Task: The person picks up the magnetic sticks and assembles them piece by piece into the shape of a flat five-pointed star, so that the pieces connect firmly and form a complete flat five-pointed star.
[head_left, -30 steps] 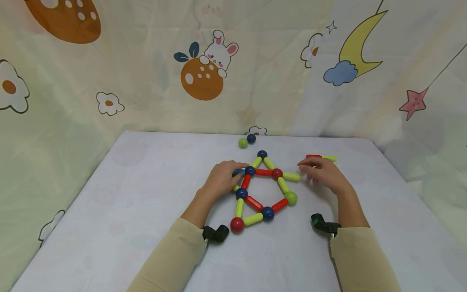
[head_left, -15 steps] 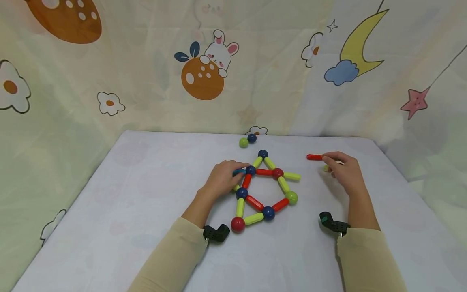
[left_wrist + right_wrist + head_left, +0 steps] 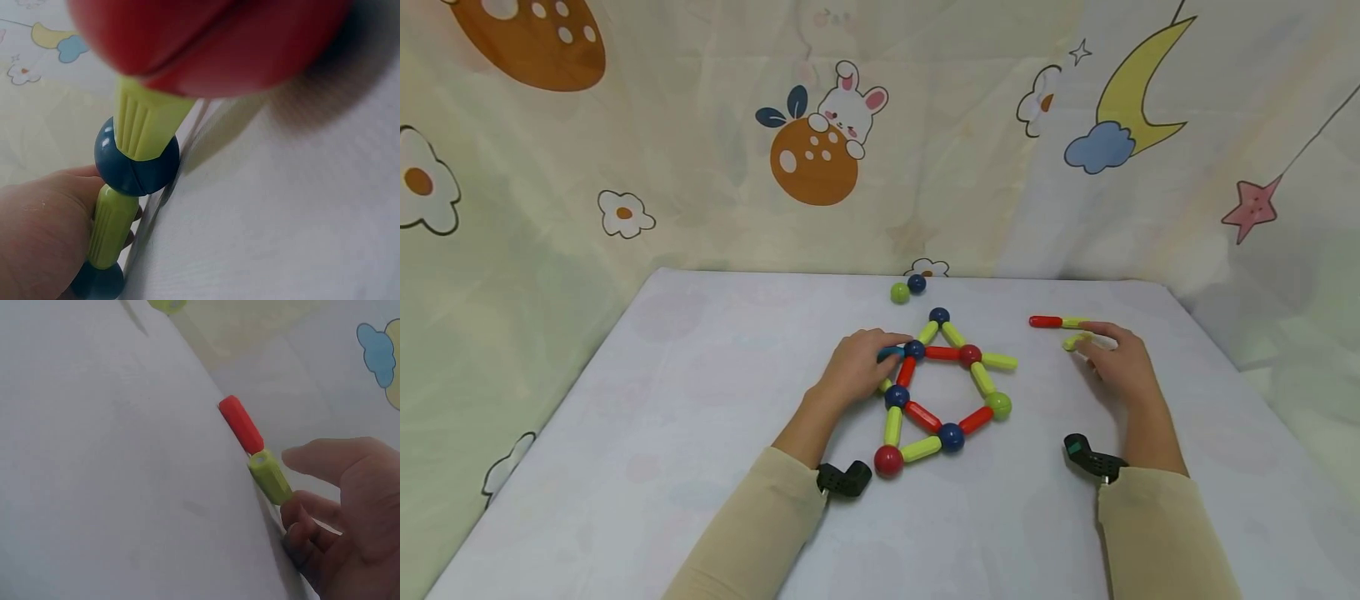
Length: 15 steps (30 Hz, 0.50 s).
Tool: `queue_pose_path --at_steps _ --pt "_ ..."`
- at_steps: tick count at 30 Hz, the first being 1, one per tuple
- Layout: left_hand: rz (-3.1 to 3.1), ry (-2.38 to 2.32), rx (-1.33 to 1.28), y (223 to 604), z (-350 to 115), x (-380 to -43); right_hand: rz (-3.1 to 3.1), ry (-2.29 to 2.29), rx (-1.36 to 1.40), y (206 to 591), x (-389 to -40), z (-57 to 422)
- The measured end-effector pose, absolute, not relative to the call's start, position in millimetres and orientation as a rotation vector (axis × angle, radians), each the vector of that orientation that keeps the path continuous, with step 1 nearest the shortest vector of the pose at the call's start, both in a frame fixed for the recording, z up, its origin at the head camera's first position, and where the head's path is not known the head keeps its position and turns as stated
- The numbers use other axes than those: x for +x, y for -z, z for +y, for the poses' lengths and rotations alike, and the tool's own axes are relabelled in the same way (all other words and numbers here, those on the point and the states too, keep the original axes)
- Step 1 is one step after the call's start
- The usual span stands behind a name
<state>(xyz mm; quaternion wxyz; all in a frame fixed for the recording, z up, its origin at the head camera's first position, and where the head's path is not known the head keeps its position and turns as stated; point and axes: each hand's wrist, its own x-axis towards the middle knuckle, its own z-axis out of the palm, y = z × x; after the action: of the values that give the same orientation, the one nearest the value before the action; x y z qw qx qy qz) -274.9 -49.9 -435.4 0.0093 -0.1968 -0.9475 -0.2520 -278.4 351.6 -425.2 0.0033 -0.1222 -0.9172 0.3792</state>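
Note:
My left hand (image 3: 859,364) pinches a blue magnetic stick (image 3: 891,353) between thumb and fingers, its index fingertip touching a dark blue ball (image 3: 914,350). That ball is part of a frame of red and yellow-green sticks joined by balls; its red corner ball (image 3: 212,44) looms large in the left wrist view. At the right, my right hand (image 3: 1116,367) has thumb and index finger spread. In the right wrist view, a loose yellow-green stick (image 3: 270,478) has one end touching a finger, with the thumb apart from it.
Behind that stick lie a red stick (image 3: 1045,322) and another yellow-green stick (image 3: 1072,322), end to end. A green ball (image 3: 900,292) and a dark blue ball (image 3: 917,284) stand near the table's back edge. A printed cloth hangs behind the white table.
My right hand has moved right from beside the frame to the loose sticks. A yellow-green stick now shows in front of the others, and the thumb and index have spread. The left hand is still.

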Motion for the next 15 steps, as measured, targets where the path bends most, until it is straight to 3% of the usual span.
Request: queue_pose_path --at_steps 15 --pt "-2.969 0.781 -0.597 433.8 -49.5 -273.5 -3.008 -0.999 -0.212 427.7 -278.4 348.3"
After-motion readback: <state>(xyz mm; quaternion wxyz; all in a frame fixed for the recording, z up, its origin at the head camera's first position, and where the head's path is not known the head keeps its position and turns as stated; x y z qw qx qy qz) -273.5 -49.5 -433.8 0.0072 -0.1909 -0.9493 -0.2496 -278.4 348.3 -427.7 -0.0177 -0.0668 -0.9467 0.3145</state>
